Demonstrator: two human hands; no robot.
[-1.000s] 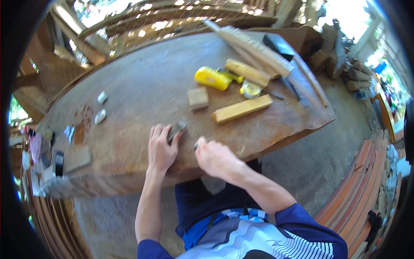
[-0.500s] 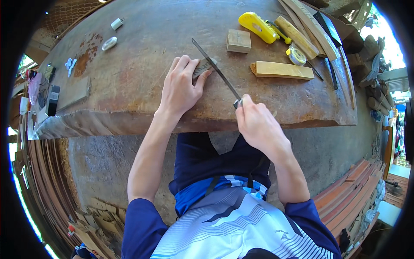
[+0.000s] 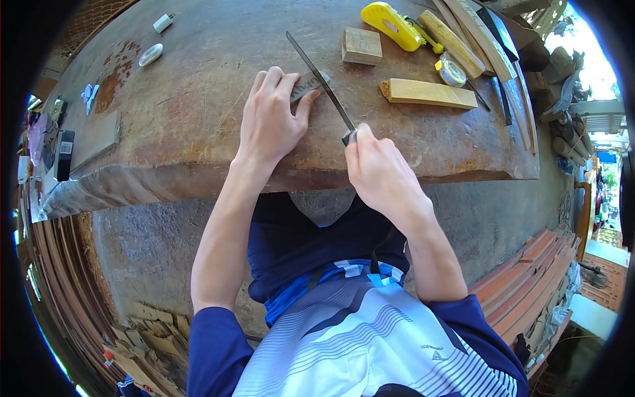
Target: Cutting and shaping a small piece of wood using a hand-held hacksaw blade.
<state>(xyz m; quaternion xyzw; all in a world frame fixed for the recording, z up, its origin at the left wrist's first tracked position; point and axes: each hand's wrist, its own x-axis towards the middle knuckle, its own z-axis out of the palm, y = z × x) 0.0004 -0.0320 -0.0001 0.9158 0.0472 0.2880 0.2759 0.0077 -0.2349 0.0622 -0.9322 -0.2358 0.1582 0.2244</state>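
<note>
My left hand point(image 3: 271, 119) presses a small grey flat block point(image 3: 309, 86) with dark markings down on the worn wooden bench, thumb at its near side and fingers over its left end. In my right hand point(image 3: 385, 162) is a long, narrow, dark metal blade point(image 3: 322, 83); whether it is a file or a knife I cannot tell. My fist hides most of its grip. The blade slants up and left across the block's right part; whether they touch is not clear.
Right of my hands lie a square wood block point(image 3: 362, 46), a yellow wood bar point(image 3: 431, 93), a yellow-handled brush point(image 3: 393, 26), a tape measure point(image 3: 451, 71) and wood strips point(image 3: 476, 33). A white adapter point(image 3: 163, 23) and a black box point(image 3: 64, 155) are at left.
The view has shifted slightly. My right hand and the blade have moved a little forward and left across the block. My left hand keeps its hold on the block.
</note>
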